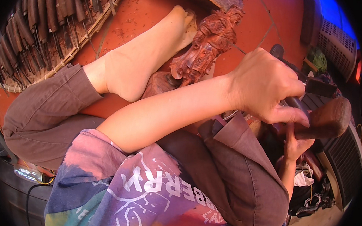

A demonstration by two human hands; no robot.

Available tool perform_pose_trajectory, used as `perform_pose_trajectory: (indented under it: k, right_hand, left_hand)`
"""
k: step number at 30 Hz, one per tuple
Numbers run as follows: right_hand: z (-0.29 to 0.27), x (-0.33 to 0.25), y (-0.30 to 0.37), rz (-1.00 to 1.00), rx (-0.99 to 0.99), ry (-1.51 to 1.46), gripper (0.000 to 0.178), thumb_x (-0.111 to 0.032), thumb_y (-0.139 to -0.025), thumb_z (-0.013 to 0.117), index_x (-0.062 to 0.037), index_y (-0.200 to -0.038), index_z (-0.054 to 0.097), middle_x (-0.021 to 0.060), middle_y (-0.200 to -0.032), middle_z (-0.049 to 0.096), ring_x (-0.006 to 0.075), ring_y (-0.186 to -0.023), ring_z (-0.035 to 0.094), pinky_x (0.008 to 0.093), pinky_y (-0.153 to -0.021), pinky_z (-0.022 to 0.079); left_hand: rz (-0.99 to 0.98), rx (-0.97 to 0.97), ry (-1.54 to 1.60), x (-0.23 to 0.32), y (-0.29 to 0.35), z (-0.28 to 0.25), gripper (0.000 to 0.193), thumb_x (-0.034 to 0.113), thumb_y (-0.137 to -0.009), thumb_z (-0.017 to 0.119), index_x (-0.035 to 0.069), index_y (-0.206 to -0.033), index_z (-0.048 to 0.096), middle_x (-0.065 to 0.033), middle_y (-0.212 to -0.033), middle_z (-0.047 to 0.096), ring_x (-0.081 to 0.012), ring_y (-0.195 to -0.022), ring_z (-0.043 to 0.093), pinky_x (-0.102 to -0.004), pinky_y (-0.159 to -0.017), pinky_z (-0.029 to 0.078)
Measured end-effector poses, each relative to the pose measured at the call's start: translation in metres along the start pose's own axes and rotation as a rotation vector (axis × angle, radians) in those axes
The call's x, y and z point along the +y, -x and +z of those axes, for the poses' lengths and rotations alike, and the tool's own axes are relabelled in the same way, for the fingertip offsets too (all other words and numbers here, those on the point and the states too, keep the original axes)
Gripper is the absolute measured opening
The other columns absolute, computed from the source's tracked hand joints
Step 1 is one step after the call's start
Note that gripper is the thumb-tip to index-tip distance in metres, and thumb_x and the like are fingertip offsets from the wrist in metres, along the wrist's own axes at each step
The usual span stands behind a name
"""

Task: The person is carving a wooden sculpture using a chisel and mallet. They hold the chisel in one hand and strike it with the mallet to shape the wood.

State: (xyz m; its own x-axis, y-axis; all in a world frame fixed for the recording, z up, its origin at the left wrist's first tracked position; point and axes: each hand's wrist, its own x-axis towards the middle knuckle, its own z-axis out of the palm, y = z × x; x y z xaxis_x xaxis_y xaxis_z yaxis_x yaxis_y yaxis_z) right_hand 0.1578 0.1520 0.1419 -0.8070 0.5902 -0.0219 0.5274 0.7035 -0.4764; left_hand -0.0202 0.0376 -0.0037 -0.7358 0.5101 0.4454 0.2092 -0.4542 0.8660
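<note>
My left hand (266,87) is closed in a fist at the right, with my left forearm stretched across my lap. A short length of something dark (297,103) shows between its thumb and index finger; most of it is hidden. The thumb lies against a smooth, rounded brown wooden block (332,118). Below, my right hand (298,146) has its fingers curled around the underside of that block, partly hidden by it. A reddish-brown carved wooden figure (210,45) lies tilted on the floor beside my bare foot (144,61), apart from both hands.
A round woven tray (78,53) holds many wooden-handled carving tools (34,22) at the upper left. Wood chips dot the red tiled floor (261,8). On the right are a perforated plastic basket (336,41) and a dark slatted panel (346,165). A clear bottle (29,174) lies at left.
</note>
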Motion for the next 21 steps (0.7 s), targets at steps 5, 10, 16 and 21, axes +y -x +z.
perform_pose_trajectory:
  k: [5, 10, 16, 21]
  right_hand:
    - [-0.005, 0.003, 0.000, -0.023, -0.041, 0.149, 0.035, 0.003, -0.079, 0.076, 0.0030, -0.110, 0.061, 0.0058, -0.098, 0.065, 0.0142, -0.089, 0.060, 0.0285, -0.088, 0.046]
    - [-0.011, 0.011, 0.006, 0.064, -0.095, 0.083, 0.051, 0.005, -0.076, 0.078, 0.0044, -0.122, 0.057, 0.0120, -0.118, 0.063, 0.0226, -0.107, 0.060, 0.0366, -0.100, 0.043]
    - [-0.013, 0.015, 0.009, 0.031, -0.074, 0.104, 0.057, 0.004, -0.076, 0.079, 0.0035, -0.128, 0.053, 0.0132, -0.124, 0.060, 0.0236, -0.111, 0.059, 0.0382, -0.102, 0.043]
    - [-0.004, 0.006, 0.005, -0.096, -0.090, 0.167, 0.050, 0.004, -0.080, 0.075, 0.0038, -0.125, 0.053, 0.0122, -0.118, 0.060, 0.0230, -0.107, 0.059, 0.0365, -0.099, 0.044]
  left_hand:
    - [-0.026, 0.003, -0.002, -0.003, 0.001, 0.001, 0.046, 0.058, -0.074, 0.072, 0.013, -0.067, 0.068, -0.0033, -0.059, 0.061, -0.0258, -0.055, 0.063, -0.0369, -0.046, 0.045]
    - [-0.023, 0.016, -0.004, -0.006, 0.002, 0.002, 0.047, 0.057, -0.074, 0.073, 0.012, -0.064, 0.065, -0.0033, -0.058, 0.061, -0.0265, -0.054, 0.062, -0.0371, -0.045, 0.044]
    - [-0.052, -0.005, 0.003, -0.006, 0.002, 0.000, 0.049, 0.058, -0.072, 0.074, 0.012, -0.059, 0.061, -0.0027, -0.056, 0.059, -0.0269, -0.052, 0.061, -0.0374, -0.044, 0.042]
    - [-0.060, -0.028, 0.038, -0.006, 0.005, -0.005, 0.049, 0.058, -0.071, 0.075, 0.013, -0.058, 0.060, -0.0025, -0.055, 0.058, -0.0264, -0.050, 0.059, -0.0368, -0.043, 0.040]
